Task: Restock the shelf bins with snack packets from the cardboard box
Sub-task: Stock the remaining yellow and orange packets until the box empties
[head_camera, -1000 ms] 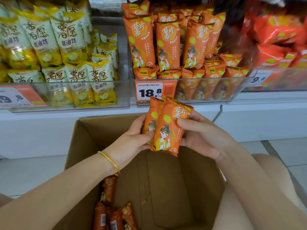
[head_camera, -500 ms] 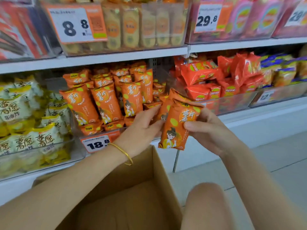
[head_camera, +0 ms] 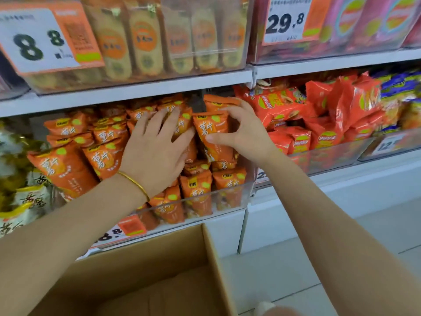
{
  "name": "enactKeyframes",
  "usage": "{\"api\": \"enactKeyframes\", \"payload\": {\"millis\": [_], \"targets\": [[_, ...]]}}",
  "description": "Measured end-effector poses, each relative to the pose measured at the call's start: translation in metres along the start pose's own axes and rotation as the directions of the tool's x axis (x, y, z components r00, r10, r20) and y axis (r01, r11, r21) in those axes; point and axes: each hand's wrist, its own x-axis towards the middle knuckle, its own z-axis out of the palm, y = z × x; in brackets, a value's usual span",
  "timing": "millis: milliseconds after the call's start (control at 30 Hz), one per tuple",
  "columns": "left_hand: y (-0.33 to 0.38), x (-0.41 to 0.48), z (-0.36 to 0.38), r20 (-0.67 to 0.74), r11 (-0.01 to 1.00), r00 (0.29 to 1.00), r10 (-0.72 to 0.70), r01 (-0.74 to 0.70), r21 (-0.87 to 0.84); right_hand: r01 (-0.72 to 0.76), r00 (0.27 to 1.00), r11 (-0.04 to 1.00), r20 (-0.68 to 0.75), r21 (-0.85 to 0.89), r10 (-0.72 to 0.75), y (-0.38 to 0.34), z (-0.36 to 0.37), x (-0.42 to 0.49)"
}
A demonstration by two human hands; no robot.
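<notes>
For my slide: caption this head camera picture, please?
Left hand presses, right hand pinches orange packets in the shelf bin.

Bright, even light, faint shadows. The white-and-orange paper price tag is blurred; yellow foil packets below it smear.
</notes>
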Motion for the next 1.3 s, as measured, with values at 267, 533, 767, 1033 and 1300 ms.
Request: {"api": "enactKeyframes", "payload": {"millis": [267, 533, 767, 1033, 1300], "targets": [[-0.002, 0.000, 0.003, -0.064, 1.000, 0.998, 0.011, -0.010, 0.012, -0.151, 0.985, 0.988, 0.081, 0.015, 0.150, 0.012, 0.009, 0.060], [0.000, -0.001, 0.005, -0.084, 1.000, 0.996, -0.010, 0.008, -0.018, -0.346, 0.930, 0.937, 0.143, 0.039, 0.338, 0.016, 0.031, 0.104], [0.001, -0.001, 0.005, -0.102, 0.999, 0.995, -0.022, 0.019, -0.030, -0.259, 0.965, 0.963, 0.010, -0.075, 0.260, 0.007, 0.041, 0.086], [0.001, -0.001, 0.005, -0.093, 0.999, 0.995, -0.036, 0.032, -0.040, -0.236, 0.968, 0.971, -0.077, 0.045, 0.238, 0.012, 0.037, 0.060], [0.001, -0.001, 0.005, -0.100, 0.997, 0.994, -0.041, 0.035, -0.068, -0.315, 0.949, 0.949, -0.003, -0.030, 0.315, 0.015, 0.056, 0.084]]}}
